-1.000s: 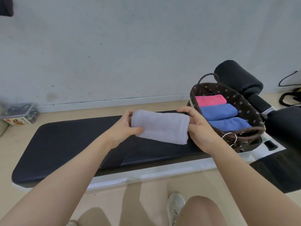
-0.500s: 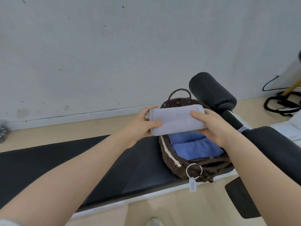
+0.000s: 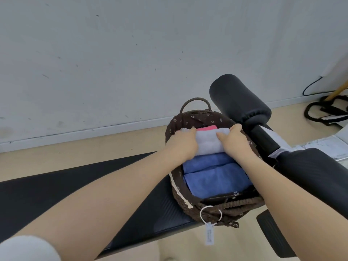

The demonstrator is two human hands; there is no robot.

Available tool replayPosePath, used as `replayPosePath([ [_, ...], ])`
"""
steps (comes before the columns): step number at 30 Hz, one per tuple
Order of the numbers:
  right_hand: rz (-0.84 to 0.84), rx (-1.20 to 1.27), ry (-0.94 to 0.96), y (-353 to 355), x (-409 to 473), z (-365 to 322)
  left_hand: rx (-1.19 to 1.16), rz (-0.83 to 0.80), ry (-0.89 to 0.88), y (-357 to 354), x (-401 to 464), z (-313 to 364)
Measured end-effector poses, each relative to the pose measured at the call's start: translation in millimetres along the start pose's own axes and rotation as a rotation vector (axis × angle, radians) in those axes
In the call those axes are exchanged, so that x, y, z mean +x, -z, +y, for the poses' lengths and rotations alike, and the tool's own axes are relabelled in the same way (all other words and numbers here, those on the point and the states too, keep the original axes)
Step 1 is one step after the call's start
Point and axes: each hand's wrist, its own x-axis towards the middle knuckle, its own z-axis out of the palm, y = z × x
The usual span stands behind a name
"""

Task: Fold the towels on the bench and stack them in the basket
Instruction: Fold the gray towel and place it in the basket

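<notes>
Against a scuffed white wall (image 3: pixel 113 63), the black padded bench (image 3: pixel 56 194) carries a brown wicker basket (image 3: pixel 188 200). Both hands press a folded grey towel (image 3: pixel 207 144) down inside it, over a pink towel (image 3: pixel 207 128) and behind two blue towels (image 3: pixel 212 176). Left hand (image 3: pixel 183 143) and right hand (image 3: pixel 232 141) each grip one end of it, fingers curled.

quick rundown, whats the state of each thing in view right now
grey towel: folded, in the basket over the pink towel, held at both ends
pink towel: mostly covered, edge showing
blue towels: two, folded, side by side in the basket
basket: on the bench, nearly full
left hand: gripping the grey towel
right hand: gripping the grey towel
bench: no towels on the visible part
</notes>
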Motion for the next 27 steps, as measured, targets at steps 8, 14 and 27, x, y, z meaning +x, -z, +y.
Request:
replayPosePath([
  [8, 0.302, -0.815, 0.937, -5.5, -2.6, 9.9, 0.373, 0.260, -0.275, -8.2, -4.3, -19.0],
  [14, -0.220, -0.685, 0.727, 3.6, -6.5, 24.5, 0.389, 0.144, -0.236, -15.6, -5.1, -23.2],
  [27, -0.001, -0.774, 0.754, 6.7, -80.5, -75.2, -0.105, 0.191, -0.291, 29.6, -96.4, -68.4],
])
